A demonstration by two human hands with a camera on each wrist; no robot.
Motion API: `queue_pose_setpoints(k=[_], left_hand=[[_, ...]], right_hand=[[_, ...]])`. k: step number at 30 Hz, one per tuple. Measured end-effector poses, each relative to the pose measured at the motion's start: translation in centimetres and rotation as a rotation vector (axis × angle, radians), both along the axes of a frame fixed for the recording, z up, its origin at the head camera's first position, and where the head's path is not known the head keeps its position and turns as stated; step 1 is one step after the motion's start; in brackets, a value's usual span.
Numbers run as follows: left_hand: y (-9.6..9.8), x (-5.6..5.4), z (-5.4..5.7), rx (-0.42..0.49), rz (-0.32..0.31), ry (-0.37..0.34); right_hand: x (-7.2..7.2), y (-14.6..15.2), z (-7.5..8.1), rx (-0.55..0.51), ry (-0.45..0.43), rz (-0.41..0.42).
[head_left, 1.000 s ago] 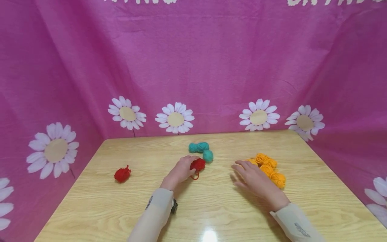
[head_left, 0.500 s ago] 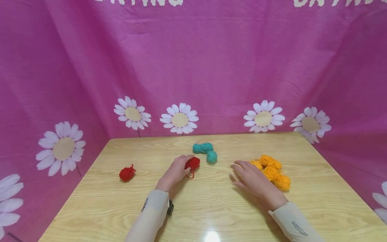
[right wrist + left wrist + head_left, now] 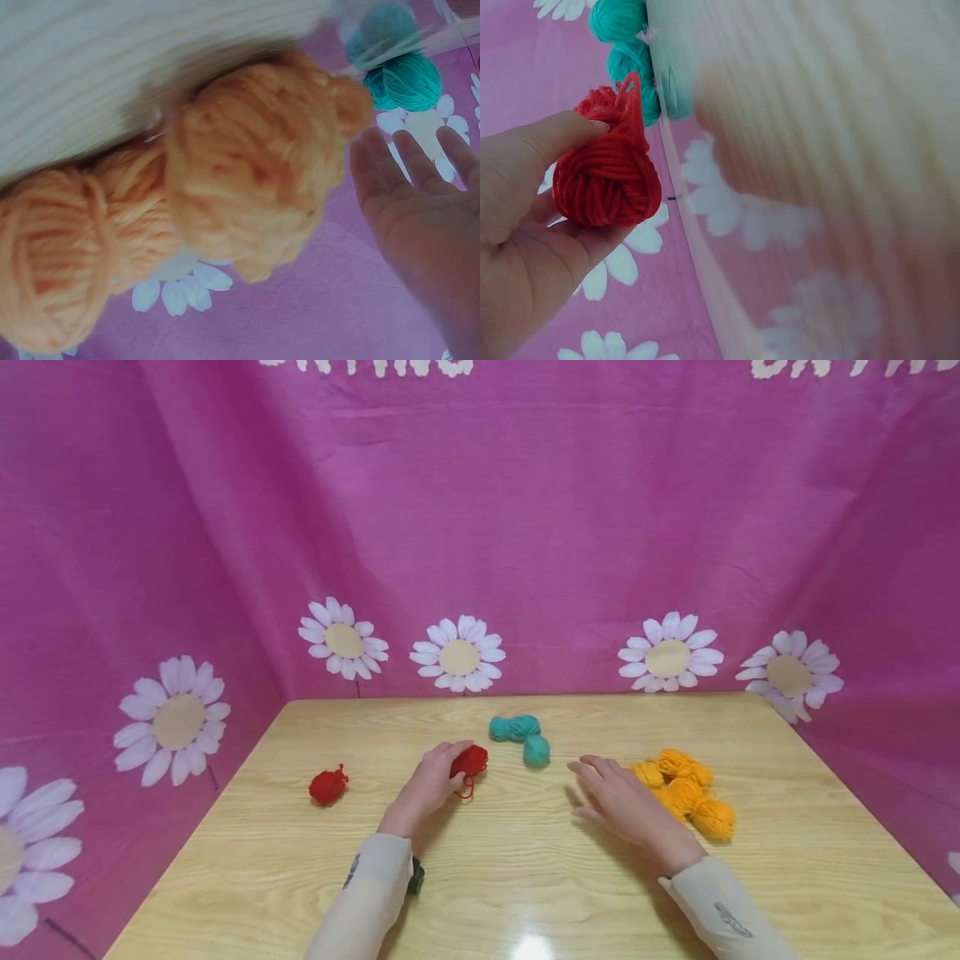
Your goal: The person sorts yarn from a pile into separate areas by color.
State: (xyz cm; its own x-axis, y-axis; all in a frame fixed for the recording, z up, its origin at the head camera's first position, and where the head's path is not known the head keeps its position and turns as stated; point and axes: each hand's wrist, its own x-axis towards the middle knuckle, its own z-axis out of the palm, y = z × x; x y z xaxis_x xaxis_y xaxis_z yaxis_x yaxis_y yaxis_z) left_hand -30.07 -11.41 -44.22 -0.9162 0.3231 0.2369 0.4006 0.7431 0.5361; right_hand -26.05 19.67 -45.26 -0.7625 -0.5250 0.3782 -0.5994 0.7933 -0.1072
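Note:
My left hand (image 3: 427,785) pinches a red ball of yarn (image 3: 470,762) near the middle of the table, a loose strand hanging from it. In the left wrist view the thumb lies on one side of this red yarn (image 3: 607,184) and the fingers on the other. My right hand (image 3: 626,806) is held with fingers extended and nothing in it, just left of a cluster of several orange yarn balls (image 3: 684,795). In the right wrist view, a gap separates those fingers from the orange yarn (image 3: 251,165).
A second red yarn ball (image 3: 327,786) lies at the left of the wooden table (image 3: 247,860). Behind the hands sits a group of teal yarn balls (image 3: 536,750). A pink cloth (image 3: 555,527) with white daisies hangs around the table's back and sides.
My left hand has carried the red yarn ball leftward, away from the teal yarn. My right hand has shifted slightly left from the orange yarn. The head view has turned a little left.

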Motion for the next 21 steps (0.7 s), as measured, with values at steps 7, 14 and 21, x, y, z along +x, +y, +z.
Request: queue_pose_setpoints(k=[7, 14, 21], left_hand=[[-1.6, 0.2, -0.1, 0.000, 0.035, 0.015], [-3.1, 0.2, -0.2, -0.014, 0.060, 0.047], [-4.6, 1.0, -0.3, -0.007, 0.094, 0.030]], right_hand=[[-0.9, -1.1, 0.0, -0.022, -0.003, 0.018], [-2.1, -2.1, 0.0, -0.043, -0.011, 0.029], [-3.3, -3.0, -0.2, -0.057, -0.045, 0.033]])
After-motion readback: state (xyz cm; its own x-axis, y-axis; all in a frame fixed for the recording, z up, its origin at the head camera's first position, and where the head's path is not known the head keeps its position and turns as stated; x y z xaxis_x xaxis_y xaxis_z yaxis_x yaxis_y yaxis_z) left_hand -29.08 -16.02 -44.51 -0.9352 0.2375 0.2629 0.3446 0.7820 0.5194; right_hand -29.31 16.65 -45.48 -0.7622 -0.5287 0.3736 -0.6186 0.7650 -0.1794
